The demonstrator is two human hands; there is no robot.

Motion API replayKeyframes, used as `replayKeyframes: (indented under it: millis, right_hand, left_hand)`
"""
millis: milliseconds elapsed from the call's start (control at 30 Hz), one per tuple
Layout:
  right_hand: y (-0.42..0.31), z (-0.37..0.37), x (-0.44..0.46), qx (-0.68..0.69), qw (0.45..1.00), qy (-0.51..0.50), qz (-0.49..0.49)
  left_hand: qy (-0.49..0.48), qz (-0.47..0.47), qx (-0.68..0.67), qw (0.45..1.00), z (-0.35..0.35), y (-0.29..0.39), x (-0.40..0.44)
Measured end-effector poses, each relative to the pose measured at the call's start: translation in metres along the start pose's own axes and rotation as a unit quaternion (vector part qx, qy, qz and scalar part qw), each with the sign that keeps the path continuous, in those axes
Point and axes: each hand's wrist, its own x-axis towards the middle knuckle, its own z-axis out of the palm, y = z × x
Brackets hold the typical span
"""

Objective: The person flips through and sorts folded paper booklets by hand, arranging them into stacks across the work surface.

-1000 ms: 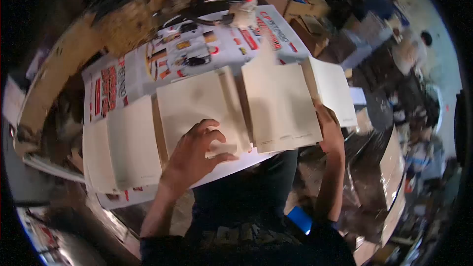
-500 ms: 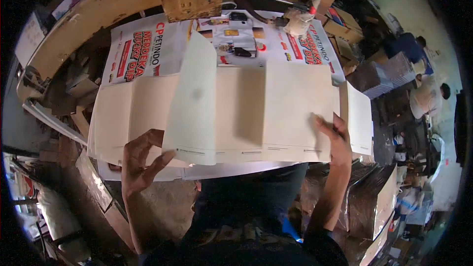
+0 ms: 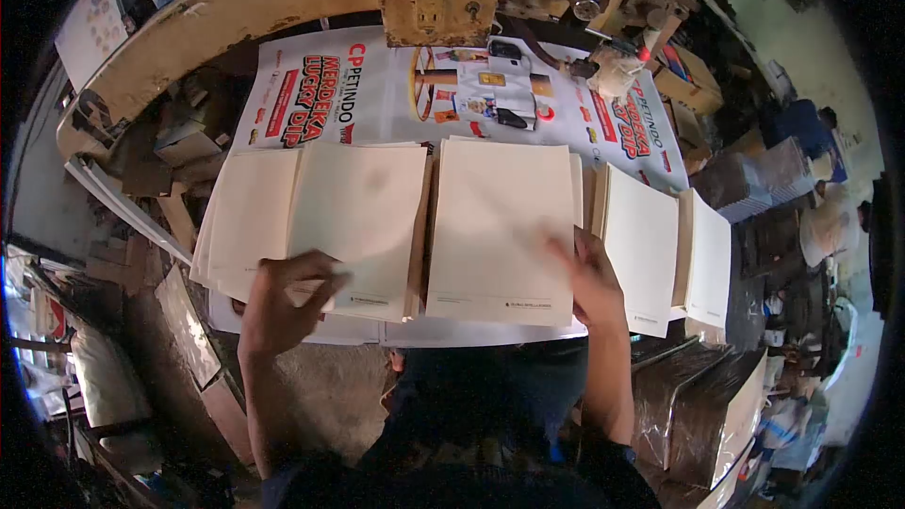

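Big bright poster (image 3: 396,94) underneath, cream paper stacks (image 3: 500,217) rowed across it, smooth and pale, right hand (image 3: 599,287) at the middle stack's right edge, left hand (image 3: 287,306) by a lower corner, fingers blurred, either grip impossible to tell, tiny dark print (image 3: 528,304) along the bottoms.

A dark shirt (image 3: 452,479) (nearly black in shadow), short sleeves (image 3: 615,473), bare forearms (image 3: 609,382).

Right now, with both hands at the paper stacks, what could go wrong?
The right hand, at the edge of the middle stack, could nudge its sheets out of line. Only a narrow gap parts it from its left neighbour, so pages might mix. The leftmost stack, its edges uneven, could spread.
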Motion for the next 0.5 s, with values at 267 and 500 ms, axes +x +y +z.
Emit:
replayKeyframes:
  millis: [267,500]
  right_hand:
    - [0.027,0.061,0.005,0.034,0.997,-0.072,-0.003]
    - [0.073,0.172,0.039,0.085,0.953,-0.291,-0.028]
  left_hand:
    - [0.377,0.064,-0.602,0.701,0.014,-0.088,-0.026]
    - [0.223,-0.103,-0.043,0.968,-0.006,-0.081,-0.003]
